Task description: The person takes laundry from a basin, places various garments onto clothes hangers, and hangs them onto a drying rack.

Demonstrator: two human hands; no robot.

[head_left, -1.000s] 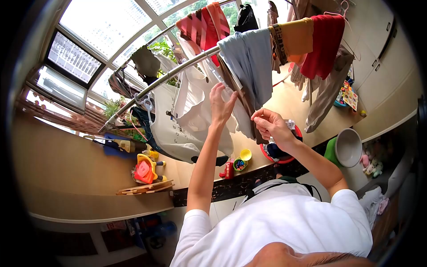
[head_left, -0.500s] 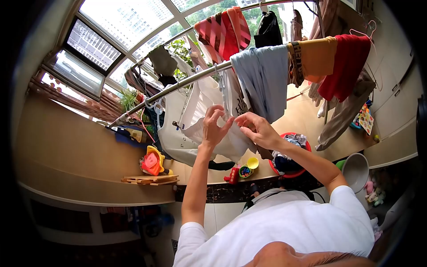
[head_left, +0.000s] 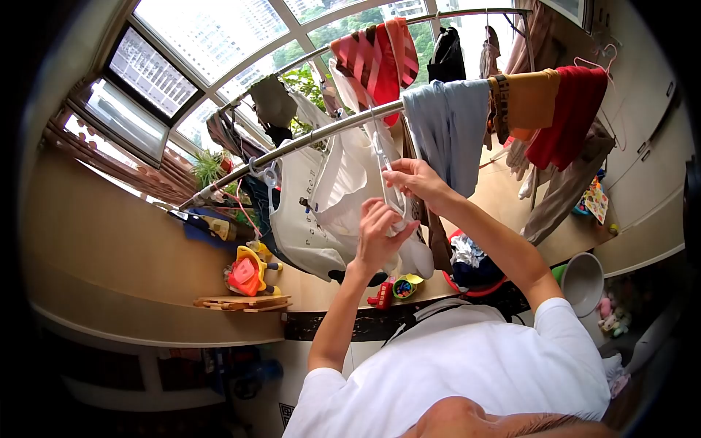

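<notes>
A white hanger (head_left: 379, 149) hangs by its hook from the near metal rail, seen nearly edge-on. My right hand (head_left: 422, 181) pinches it on the right side, below the hook, with thumb and fingers closed. Lower down, my left hand (head_left: 377, 235) has its fingers curled in a pinch on white cloth by the hanger's lower end; the exact grip is partly hidden. A white garment (head_left: 347, 201) hangs just left of both hands. Farther left hangs a whitish shirt (head_left: 296, 212) with dark lettering.
Light blue cloth (head_left: 447, 131), an orange towel (head_left: 531, 102) and a red towel (head_left: 566, 117) drape over the near rail (head_left: 332, 129). Below stand a red basin (head_left: 482, 290) of clothes and toys, including a red one (head_left: 381, 296). A wooden stool (head_left: 241, 301) sits lower left.
My right hand has risen up the hanger, and my left hand has moved slightly down and right. The hanger and hung clothes appear shifted right in view.
</notes>
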